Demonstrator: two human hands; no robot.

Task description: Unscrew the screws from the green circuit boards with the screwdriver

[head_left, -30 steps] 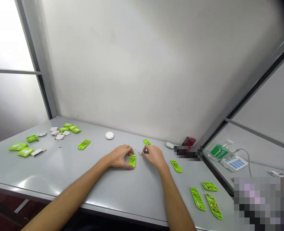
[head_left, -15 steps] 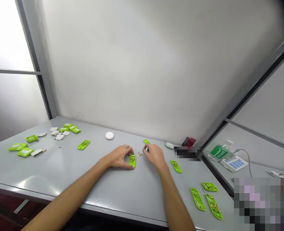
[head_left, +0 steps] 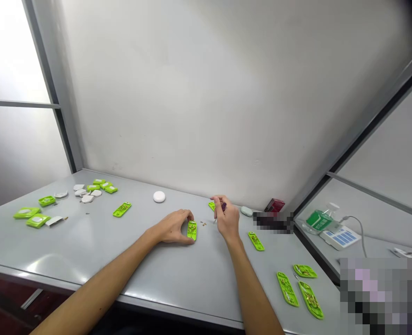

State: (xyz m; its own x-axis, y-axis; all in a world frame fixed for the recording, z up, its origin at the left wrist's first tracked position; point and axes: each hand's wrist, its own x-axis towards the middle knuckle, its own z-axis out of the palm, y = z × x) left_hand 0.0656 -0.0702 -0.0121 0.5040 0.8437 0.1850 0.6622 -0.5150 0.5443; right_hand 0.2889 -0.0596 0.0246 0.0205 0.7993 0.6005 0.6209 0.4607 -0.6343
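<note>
Lime-green plastic casing (head_left: 192, 231), a slim rounded tray with brassy bits inside, lies on the smooth grey tabletop (head_left: 178, 274), its long axis running away from the wearer. The left hand (head_left: 173, 227) clamps it end to end, thumb at the near end, fingers at the far one. Beside loose metal pieces (head_left: 204, 224), the right hand (head_left: 227, 217) has its fingers closed around a purple-handled screwdriver (head_left: 223, 207), thin shaft slanting down.

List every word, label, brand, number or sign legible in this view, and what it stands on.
No text is readable.
Green bottle label: pale marks, too blurred.
Dark red box: any print too small.
Blue-and-white object: any print too blurred.
Green case at left hand: too small to tell.
</note>
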